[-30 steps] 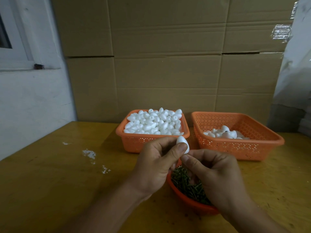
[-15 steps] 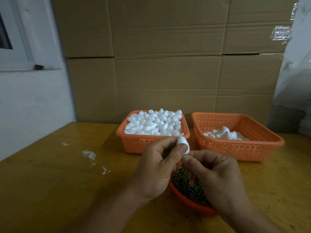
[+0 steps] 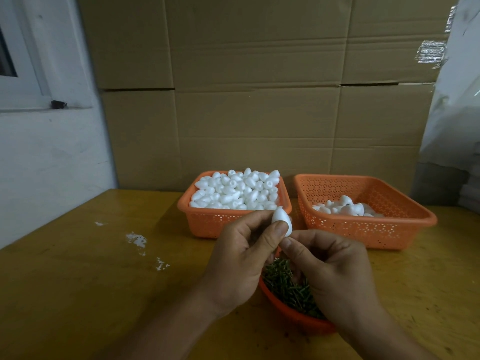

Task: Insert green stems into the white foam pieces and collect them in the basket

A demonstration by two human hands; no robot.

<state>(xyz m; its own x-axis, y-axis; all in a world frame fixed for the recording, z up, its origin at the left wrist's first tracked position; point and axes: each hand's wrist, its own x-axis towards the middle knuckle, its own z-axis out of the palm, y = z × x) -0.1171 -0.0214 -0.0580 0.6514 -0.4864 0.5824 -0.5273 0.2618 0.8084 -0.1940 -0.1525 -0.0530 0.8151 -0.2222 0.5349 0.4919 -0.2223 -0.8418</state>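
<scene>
White, egg-shaped foam piece (image 3: 281,221) sat pinched between the thumb and fingers of the left hand (image 3: 241,258), raised above the yellow wooden worktop (image 3: 78,276); the right hand (image 3: 330,271) had its fingers curled, thumb tip touching the piece's lower end, any stem hidden; below lay a round orange bowl of green stems (image 3: 285,287); behind stood a full orange basket of foam pieces (image 3: 233,196) and a nearly empty orange basket (image 3: 363,211).

stem in right hand (image 3: 335,271) hidden by fingers, bowl (image 3: 293,314) of stems partly covered
</scene>
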